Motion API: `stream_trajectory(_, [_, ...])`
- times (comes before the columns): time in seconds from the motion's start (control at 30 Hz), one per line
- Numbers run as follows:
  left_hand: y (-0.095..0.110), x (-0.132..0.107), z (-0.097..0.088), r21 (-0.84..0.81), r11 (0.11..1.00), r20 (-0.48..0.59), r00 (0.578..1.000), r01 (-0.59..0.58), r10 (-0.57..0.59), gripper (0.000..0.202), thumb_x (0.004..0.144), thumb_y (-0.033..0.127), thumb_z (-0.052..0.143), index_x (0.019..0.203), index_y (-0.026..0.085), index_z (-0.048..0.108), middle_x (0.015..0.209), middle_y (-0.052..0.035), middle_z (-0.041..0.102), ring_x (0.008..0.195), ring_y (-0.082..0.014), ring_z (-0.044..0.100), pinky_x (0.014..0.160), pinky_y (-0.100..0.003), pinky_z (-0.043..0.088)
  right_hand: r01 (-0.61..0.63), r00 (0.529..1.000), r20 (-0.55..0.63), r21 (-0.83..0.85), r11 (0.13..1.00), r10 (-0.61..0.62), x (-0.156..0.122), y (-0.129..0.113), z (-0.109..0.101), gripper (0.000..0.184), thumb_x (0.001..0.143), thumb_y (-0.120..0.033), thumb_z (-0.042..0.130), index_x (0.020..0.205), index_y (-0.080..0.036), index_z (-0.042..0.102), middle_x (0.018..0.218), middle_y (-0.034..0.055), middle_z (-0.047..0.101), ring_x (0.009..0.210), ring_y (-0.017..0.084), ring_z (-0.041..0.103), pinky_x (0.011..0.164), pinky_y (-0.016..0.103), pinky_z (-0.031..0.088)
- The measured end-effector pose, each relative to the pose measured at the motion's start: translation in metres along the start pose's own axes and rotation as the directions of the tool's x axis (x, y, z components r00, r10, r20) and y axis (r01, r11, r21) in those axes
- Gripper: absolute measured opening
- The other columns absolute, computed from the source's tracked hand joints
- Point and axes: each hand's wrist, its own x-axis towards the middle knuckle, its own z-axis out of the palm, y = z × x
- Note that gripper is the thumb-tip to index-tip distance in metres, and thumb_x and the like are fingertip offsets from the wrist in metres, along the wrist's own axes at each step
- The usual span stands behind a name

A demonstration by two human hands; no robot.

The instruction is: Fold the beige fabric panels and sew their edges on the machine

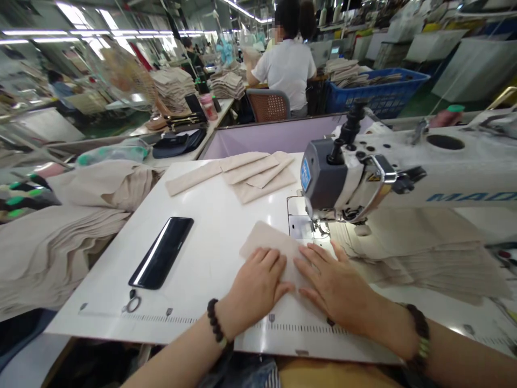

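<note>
A small beige fabric piece (264,237) lies flat on the white sewing table, just left of the needle area. My left hand (258,283) rests on its near left part, fingers stretched out over the cloth. Across its right side lies my right hand (335,285), fingers spread and pressing down, close to the presser foot (321,229) of the sewing machine (347,172). The palms hide part of the fabric. Under the machine arm, right of the needle, sits a fanned stack of beige pieces (420,253).
Folded beige strips (258,172) lie behind the fabric. A black phone (161,253) with a ring (133,304) is at left on the table. Cloth stacks (52,242) flank the left edge. Beyond are a seated person (285,64) and a blue crate (371,94).
</note>
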Motion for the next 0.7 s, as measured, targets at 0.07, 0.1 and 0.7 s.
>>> stream_trajectory(0.07, [-0.012,0.023,-0.002,0.029,0.999,0.001,0.999,-0.039,0.039,0.043,0.085,0.041,0.053,0.115,0.011,0.047,0.115,-0.0115,0.050,0.112,-0.0270,0.043,0.100,-0.047,0.033,0.018,0.998,0.052,-0.001,1.000,-0.018,-0.002,0.011,-0.010,0.029,0.085,-0.019,0.048,0.113,-0.014,0.054,0.116,0.0144,0.054,0.101,0.028,0.049,0.086,0.050,0.039])
stream_trajectory(0.1, [-0.018,0.034,-0.002,0.049,0.997,0.005,0.998,-0.064,0.064,0.045,0.085,0.040,0.054,0.118,0.011,0.046,0.118,-0.0116,0.049,0.116,-0.0277,0.041,0.102,-0.047,0.031,0.037,0.997,0.068,-0.001,0.999,-0.037,-0.003,0.018,-0.012,0.029,0.084,-0.014,0.047,0.111,-0.014,0.055,0.114,0.0135,0.054,0.096,0.026,0.050,0.083,0.045,0.041])
stream_trajectory(0.7, [-0.012,0.085,0.015,0.001,0.983,-0.059,0.982,-0.182,0.182,0.022,0.086,0.022,0.054,0.104,0.008,0.052,0.111,-0.0130,0.050,0.108,-0.0256,0.046,0.096,-0.040,0.041,0.009,0.995,-0.099,0.046,0.999,-0.004,-0.012,0.062,0.002,0.031,0.087,-0.004,0.033,0.103,-0.010,0.059,0.082,0.0076,0.052,0.067,0.017,0.044,0.063,0.029,0.035])
